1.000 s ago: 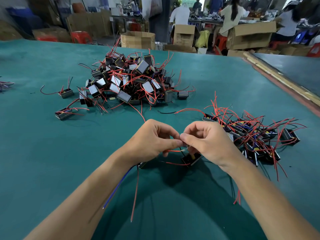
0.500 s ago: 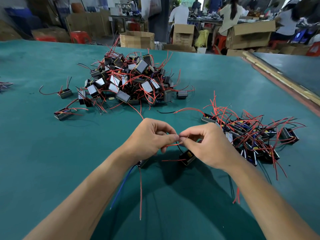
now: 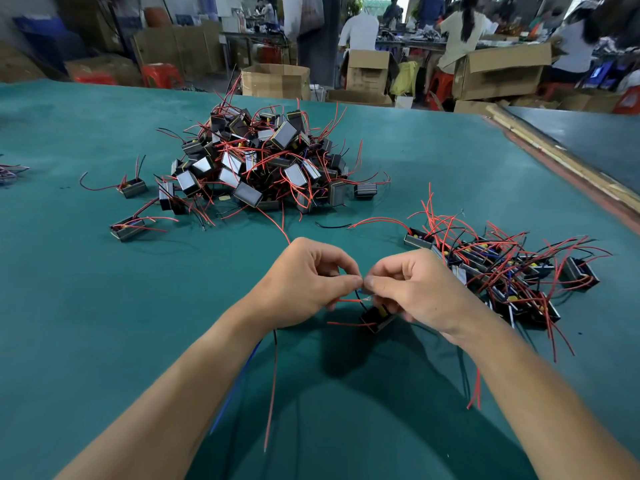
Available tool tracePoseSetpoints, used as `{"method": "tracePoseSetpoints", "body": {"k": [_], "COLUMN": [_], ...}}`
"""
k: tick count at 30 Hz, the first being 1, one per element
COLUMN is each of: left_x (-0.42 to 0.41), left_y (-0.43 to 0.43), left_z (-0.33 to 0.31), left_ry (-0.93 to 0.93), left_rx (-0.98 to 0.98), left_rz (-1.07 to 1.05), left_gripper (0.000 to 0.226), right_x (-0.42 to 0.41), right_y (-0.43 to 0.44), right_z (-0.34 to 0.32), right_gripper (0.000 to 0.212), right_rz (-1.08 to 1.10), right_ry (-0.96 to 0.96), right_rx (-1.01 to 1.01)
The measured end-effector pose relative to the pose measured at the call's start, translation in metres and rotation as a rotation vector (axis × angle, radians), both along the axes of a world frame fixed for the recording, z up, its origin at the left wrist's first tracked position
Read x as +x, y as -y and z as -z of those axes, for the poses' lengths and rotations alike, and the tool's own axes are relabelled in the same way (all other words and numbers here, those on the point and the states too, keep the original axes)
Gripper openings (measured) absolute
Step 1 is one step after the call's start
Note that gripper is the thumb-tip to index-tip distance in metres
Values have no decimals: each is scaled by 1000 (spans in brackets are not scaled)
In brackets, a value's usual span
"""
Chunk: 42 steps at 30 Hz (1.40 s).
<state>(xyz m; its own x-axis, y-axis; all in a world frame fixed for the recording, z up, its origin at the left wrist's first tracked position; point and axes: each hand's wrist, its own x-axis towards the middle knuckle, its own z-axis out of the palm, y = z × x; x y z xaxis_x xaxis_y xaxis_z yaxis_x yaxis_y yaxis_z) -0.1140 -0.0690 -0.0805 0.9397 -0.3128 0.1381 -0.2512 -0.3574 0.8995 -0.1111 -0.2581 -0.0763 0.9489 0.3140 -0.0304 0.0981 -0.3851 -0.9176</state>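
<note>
Joining the wire ends (image 3: 361, 295) calls for a firm, steady pinch. The left hand (image 3: 304, 285) and right hand (image 3: 415, 292) each nip a lead between thumb and forefinger, fingertips meeting above the table (image 3: 104, 323). Keep the bare ends aligned and leave the black unit (image 3: 375, 318), just under the right hand, slack. Count: one unit in work, a far pile (image 3: 263, 161), a near pile (image 3: 502, 271), two stray units (image 3: 133, 187).

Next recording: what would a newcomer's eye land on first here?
The tall heap of small black boxes tangled in red wires, at the far middle of the green table. Closer in, the left hand and right hand pinch thin wires between their fingertips, with one box just beneath the right hand. A flatter pile of the same boxes lies at the right.
</note>
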Motion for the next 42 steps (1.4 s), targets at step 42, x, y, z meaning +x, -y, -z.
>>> {"method": "tracePoseSetpoints", "body": {"k": [42], "left_x": [1], "left_y": [-3], "left_z": [0], "left_ry": [-94], "left_rx": [-63], "left_rz": [-2], "left_gripper": [12], "right_x": [-3], "right_y": [-2], "right_z": [0], "right_gripper": [26], "right_rz": [37], "right_ry": [350], "right_rx": [60]}}
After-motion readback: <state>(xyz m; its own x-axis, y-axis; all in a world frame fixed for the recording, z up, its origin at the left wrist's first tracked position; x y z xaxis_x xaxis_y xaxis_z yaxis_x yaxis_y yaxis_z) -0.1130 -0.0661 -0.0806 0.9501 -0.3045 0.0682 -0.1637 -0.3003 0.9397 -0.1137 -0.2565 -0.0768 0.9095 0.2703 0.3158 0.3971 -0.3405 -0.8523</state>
